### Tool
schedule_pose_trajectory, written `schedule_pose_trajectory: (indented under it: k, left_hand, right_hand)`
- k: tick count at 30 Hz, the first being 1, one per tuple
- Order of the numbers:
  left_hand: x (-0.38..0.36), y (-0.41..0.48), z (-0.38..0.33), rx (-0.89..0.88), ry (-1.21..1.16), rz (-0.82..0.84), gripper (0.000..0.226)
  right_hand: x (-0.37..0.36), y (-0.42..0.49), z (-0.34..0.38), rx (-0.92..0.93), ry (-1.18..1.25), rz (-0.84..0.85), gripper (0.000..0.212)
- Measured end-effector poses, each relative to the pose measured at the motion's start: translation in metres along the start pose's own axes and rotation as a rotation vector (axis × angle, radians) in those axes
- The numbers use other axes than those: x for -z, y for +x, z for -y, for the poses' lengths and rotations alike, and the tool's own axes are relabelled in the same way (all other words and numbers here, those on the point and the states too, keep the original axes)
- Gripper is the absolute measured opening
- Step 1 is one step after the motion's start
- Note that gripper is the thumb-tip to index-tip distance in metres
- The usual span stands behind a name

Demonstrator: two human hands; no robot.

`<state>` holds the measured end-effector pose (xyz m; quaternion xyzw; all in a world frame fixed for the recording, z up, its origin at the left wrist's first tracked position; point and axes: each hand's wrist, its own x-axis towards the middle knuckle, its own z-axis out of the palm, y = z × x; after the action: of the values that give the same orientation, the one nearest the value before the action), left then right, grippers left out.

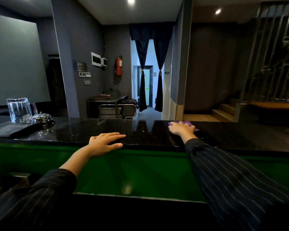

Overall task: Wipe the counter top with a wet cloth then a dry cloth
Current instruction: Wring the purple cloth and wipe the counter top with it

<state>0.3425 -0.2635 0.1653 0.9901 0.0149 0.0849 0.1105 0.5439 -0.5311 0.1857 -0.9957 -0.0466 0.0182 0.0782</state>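
Observation:
A glossy black stone counter top (pixel 145 132) runs across the view. My right hand (pixel 182 128) lies flat on a purple cloth (pixel 186 122) near the counter's far edge, right of centre; most of the cloth is hidden under the hand. My left hand (pixel 105 141) rests palm down on the counter's near edge, fingers spread and holding nothing. A dark folded cloth (pixel 7 130) lies on the counter at the far left.
A clear glass pitcher (pixel 19 110) and a metal service bell (pixel 42 117) stand on the left end, by the dark cloth. A green ledge (pixel 140 170) sits below the counter's near edge. Beyond the counter are a metal trolley (pixel 118 110) and a curtained doorway (pixel 150 75).

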Motion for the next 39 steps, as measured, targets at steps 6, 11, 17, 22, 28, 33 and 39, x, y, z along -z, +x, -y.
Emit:
schedule_pose_trajectory:
  k: [6, 11, 17, 22, 28, 33, 39]
  left_hand:
    - [0.004, -0.003, -0.004, 0.025, 0.007, 0.030, 0.048]
    - [0.002, -0.009, -0.010, 0.090, 0.023, 0.020, 0.047]
    - [-0.006, -0.017, -0.015, 0.129, 0.071, -0.031, 0.047]
    - [-0.009, -0.014, -0.014, 0.118, 0.075, -0.023, 0.046]
    - [-0.012, -0.015, -0.012, 0.119, 0.057, -0.054, 0.049]
    - [-0.008, -0.013, -0.009, 0.144, 0.066, -0.024, 0.053]
    - [-0.003, -0.015, -0.001, 0.075, 0.100, 0.021, 0.054]
  right_hand:
    - [-0.018, -0.076, 0.078, 0.372, -0.046, 0.034, 0.053]
    - [-0.002, -0.112, 0.042, 0.474, 0.011, 0.120, 0.052]
    - [0.015, -0.101, -0.073, 0.161, 0.053, 0.006, 0.066]
    - [0.008, -0.105, -0.069, -0.124, 0.045, -0.071, 0.050]
    - [-0.013, -0.123, 0.045, -0.081, -0.041, -0.119, 0.051]
    - [-0.032, -0.146, 0.129, 0.299, -0.018, -0.079, 0.052]
    - [-0.011, -0.130, 0.103, 0.336, 0.036, 0.091, 0.050]
